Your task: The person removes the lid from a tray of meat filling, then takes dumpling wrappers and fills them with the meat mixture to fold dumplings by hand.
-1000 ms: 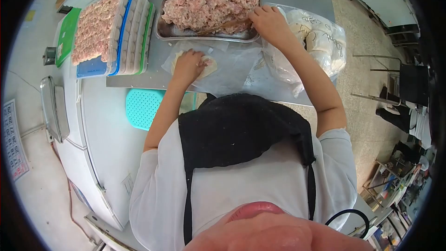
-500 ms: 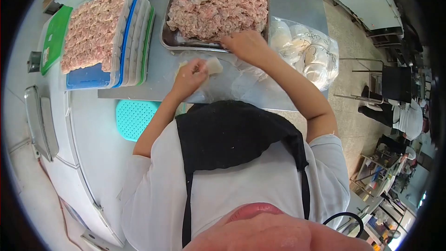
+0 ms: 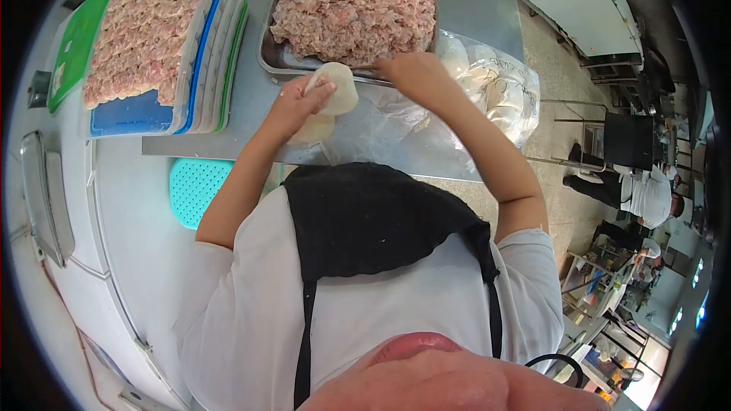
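My left hand (image 3: 299, 105) is closed on a round, pale dumpling wrapper (image 3: 339, 91), pinched by its edge and held up in front of the tray. Below that hand, more pale wrappers (image 3: 314, 129) lie on the table. My right hand (image 3: 415, 80) is at the near rim of a metal tray (image 3: 276, 61), fingers curled and pressed together. Whatever those fingers hold is too small to make out. A big mound of ground meat filling (image 3: 354, 7) fills most of the tray.
Stacked plastic containers (image 3: 199, 99) stand at the left, the top one holding rows of meat-topped pieces, beside a green lid (image 3: 76, 49). Bagged wrappers (image 3: 499, 95) lie at the right on the metal table (image 3: 487, 0). A turquoise perforated stool (image 3: 196, 190) is below. Another person (image 3: 647, 194) stands far right.
My left hand has lifted a wrapper off the table towards the tray, turning it face up. The right hand has shifted slightly right along the tray rim.
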Action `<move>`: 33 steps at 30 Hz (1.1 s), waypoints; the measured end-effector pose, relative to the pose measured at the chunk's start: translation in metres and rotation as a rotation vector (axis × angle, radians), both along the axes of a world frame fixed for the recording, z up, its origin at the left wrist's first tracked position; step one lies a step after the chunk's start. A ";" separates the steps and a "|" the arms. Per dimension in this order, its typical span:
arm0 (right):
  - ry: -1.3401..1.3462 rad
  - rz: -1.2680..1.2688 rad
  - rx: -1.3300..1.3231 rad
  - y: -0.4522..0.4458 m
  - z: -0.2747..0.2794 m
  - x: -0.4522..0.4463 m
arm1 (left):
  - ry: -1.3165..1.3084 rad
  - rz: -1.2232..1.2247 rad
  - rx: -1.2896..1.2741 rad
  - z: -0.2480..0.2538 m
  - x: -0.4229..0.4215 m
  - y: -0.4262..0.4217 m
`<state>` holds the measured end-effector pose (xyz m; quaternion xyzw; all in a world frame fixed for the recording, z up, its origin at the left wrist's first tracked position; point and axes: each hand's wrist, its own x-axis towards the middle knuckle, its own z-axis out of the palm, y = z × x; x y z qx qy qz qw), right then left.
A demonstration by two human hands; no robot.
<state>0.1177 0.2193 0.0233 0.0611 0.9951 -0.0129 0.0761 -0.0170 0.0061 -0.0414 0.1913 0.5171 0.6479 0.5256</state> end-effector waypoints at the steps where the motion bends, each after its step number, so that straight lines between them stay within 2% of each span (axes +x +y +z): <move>1: 0.052 0.049 0.003 0.015 0.005 0.008 | 0.276 0.020 -0.038 0.016 0.002 0.000; 2: 0.105 0.098 0.004 0.029 0.010 0.016 | 0.552 0.041 -0.079 0.027 0.004 0.000; 3: 0.086 0.102 0.043 0.045 0.019 0.025 | 0.555 0.043 -0.080 0.020 0.001 -0.002; 5: 0.066 0.104 0.082 0.057 0.047 0.030 | 0.260 0.103 -0.101 -0.003 -0.007 -0.004; 6: 0.005 -0.003 0.135 0.057 0.065 0.031 | 0.260 0.100 -0.100 0.003 -0.003 -0.004; 7: -0.057 -0.113 0.188 0.059 0.074 0.034 | 0.410 0.112 -0.116 0.012 0.001 -0.004; 8: 0.083 -0.106 0.208 0.061 0.067 0.034 | 0.558 0.124 -0.131 0.017 0.006 -0.003; 9: 0.083 -0.107 0.209 0.062 0.049 0.035 | 0.559 0.122 -0.130 0.014 0.009 -0.001; 12: 0.064 0.028 0.270 0.045 -0.002 0.037 | 0.437 0.190 -0.083 0.005 0.014 0.007; 14: 0.111 0.115 0.252 0.027 0.006 0.054 | -0.084 0.298 0.029 0.006 0.020 0.012; 15: 0.113 0.116 0.248 0.029 0.014 0.061 | -0.081 0.300 0.025 -0.001 0.020 0.012; 17: 0.102 0.201 0.216 0.039 0.028 0.073 | -0.363 0.334 0.127 -0.016 0.016 0.011; 20: 0.009 0.061 0.283 0.057 0.051 0.061 | -0.456 0.328 0.146 -0.013 0.020 0.009; 23: 0.062 0.102 0.262 0.066 0.011 0.038 | -0.328 0.481 -0.004 0.030 0.045 0.026; 24: 0.086 0.140 0.135 0.057 -0.012 0.043 | -0.325 0.475 -0.002 0.038 0.047 0.026; 26: 0.019 0.173 0.138 0.033 0.000 0.052 | -0.396 0.442 0.047 0.048 0.050 0.028; 29: -0.061 0.202 0.225 0.050 0.035 0.050 | -0.509 0.358 0.127 -0.012 0.025 0.016; 31: -0.079 0.204 0.277 0.067 0.042 0.041 | -0.553 0.382 0.159 -0.011 0.025 0.013; 33: 0.057 0.131 0.286 0.071 0.037 0.031 | -0.583 0.410 0.189 -0.005 0.016 0.006</move>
